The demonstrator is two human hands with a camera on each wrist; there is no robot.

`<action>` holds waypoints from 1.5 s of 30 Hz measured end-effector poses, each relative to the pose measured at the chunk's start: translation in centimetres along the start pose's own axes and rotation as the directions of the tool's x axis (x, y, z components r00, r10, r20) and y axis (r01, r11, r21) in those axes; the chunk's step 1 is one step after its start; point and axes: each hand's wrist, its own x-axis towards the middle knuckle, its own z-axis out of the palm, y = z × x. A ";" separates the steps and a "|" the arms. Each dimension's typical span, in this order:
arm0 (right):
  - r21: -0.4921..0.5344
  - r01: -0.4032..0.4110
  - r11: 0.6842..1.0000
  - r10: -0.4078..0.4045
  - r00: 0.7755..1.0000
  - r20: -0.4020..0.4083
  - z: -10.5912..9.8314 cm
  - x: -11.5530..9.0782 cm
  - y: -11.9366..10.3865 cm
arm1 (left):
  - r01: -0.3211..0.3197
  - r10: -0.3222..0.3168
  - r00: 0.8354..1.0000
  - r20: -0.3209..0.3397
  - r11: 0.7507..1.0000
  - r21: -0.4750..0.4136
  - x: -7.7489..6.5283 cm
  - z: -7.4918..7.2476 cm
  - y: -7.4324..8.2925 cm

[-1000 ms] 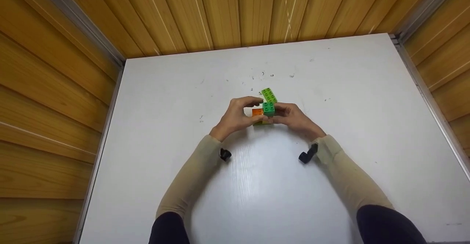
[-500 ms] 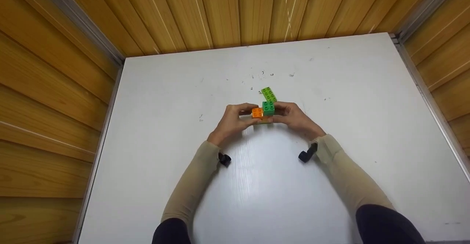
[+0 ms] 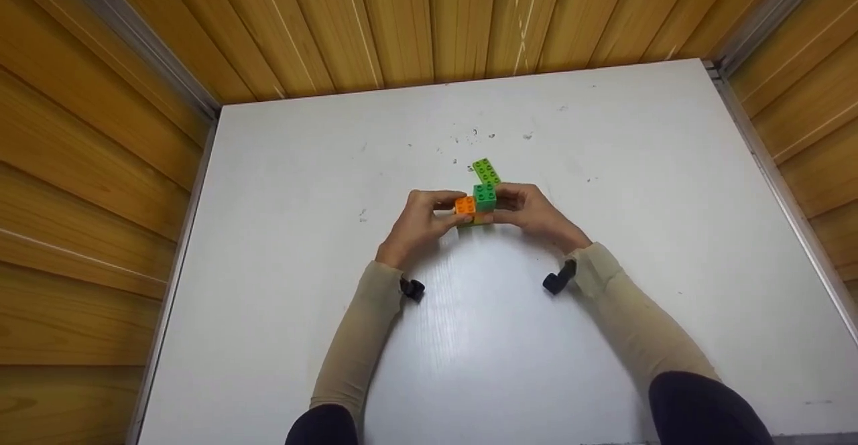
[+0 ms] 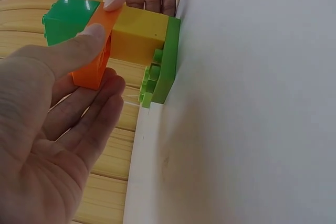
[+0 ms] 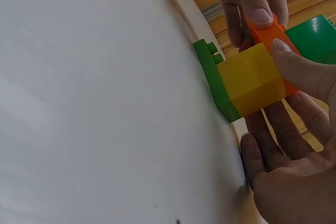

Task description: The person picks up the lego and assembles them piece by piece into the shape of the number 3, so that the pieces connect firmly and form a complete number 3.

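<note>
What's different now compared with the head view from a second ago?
The left hand has shifted slightly left and toward the person: its index fingertip stood near the top of the green brick, and now the hand pinches the left end of the orange brick. The right hand, the green brick and the lime plate beyond stay as they were.

The white table (image 3: 268,297) has a flat top with small dark marks (image 3: 492,136) in its far half. Wood-grain panels (image 3: 395,23) enclose the far, left and right sides. Grey metal strips (image 3: 131,36) line both far corners.
</note>
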 end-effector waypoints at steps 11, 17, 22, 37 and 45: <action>0.009 0.027 1.000 -0.027 1.000 -0.012 -2.1 -0.6 -0.9 | 0.062 -0.062 0.998 0.008 0.997 0.042 -0.1 -0.3 0.6; -0.070 0.053 0.996 -0.060 0.993 -0.106 -2.4 0.0 -1.0 | 0.099 -0.099 0.995 -0.004 0.995 0.035 -0.4 -0.5 0.5; -0.194 -0.008 0.981 -0.043 0.966 -0.255 -2.0 1.4 -1.1 | 0.096 -0.096 0.995 -0.006 0.994 0.046 -0.4 -0.5 0.4; -0.341 -0.151 0.928 -0.002 0.913 -0.408 -0.7 4.9 -0.8 | 0.075 -0.075 0.997 -0.006 0.996 0.043 -0.3 -0.5 0.4; -0.354 -0.182 0.917 0.022 0.911 -0.412 -0.6 5.5 -0.3 | 0.047 -0.047 0.999 -0.010 0.998 0.042 -0.2 -0.4 0.1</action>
